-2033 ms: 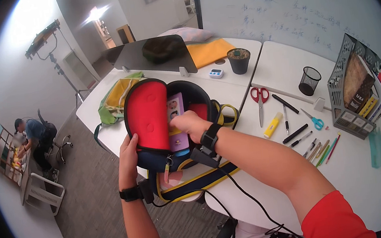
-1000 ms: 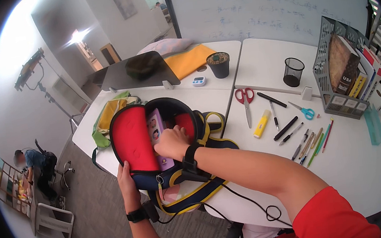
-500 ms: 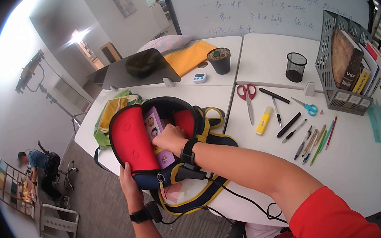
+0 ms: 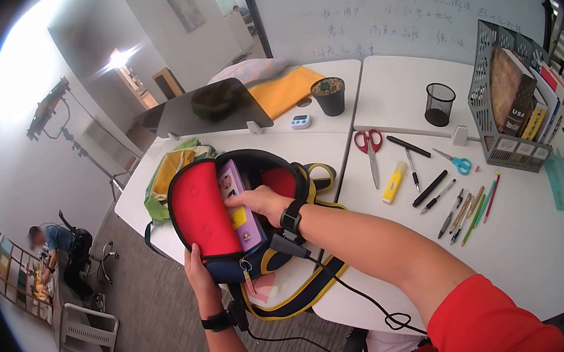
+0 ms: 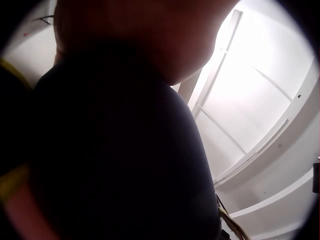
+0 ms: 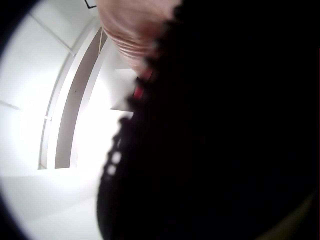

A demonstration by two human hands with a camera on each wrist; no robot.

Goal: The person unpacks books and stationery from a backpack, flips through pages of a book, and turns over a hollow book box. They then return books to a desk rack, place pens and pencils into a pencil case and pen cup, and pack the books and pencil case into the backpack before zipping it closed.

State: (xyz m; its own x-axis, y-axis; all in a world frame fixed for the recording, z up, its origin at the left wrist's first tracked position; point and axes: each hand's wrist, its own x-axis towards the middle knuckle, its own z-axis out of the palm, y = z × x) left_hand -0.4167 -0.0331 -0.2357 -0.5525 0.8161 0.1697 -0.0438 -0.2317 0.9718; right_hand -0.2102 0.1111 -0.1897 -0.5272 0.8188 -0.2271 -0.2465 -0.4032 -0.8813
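A navy backpack (image 4: 226,270) with yellow trim stands unzipped on the table in the head view, its red-lined flap (image 4: 196,209) folded toward the left. My left hand (image 4: 201,275) grips the backpack at the flap's lower left edge. Inside the opening is a flat purple case (image 4: 250,229) with cartoon faces and a yellow patch. My right hand (image 4: 264,202) reaches in and holds this case, thumb across its printed face and the other fingers hidden behind it. In the left wrist view the dark backpack fabric (image 5: 125,150) fills most of the picture; the right wrist view is mostly dark.
Red scissors (image 4: 371,156), a yellow glue stick (image 4: 394,183), blue scissors (image 4: 458,163) and several pens and pencils lie to the right. Behind them stand a mesh cup (image 4: 439,104), a file rack (image 4: 513,148) and a potted plant (image 4: 328,95). A green-yellow bag (image 4: 170,174) lies behind the backpack.
My right hand has drawn back a little, and its thumb now lies over the case's face. More of the case and its yellow patch shows. My left hand stays on the backpack.
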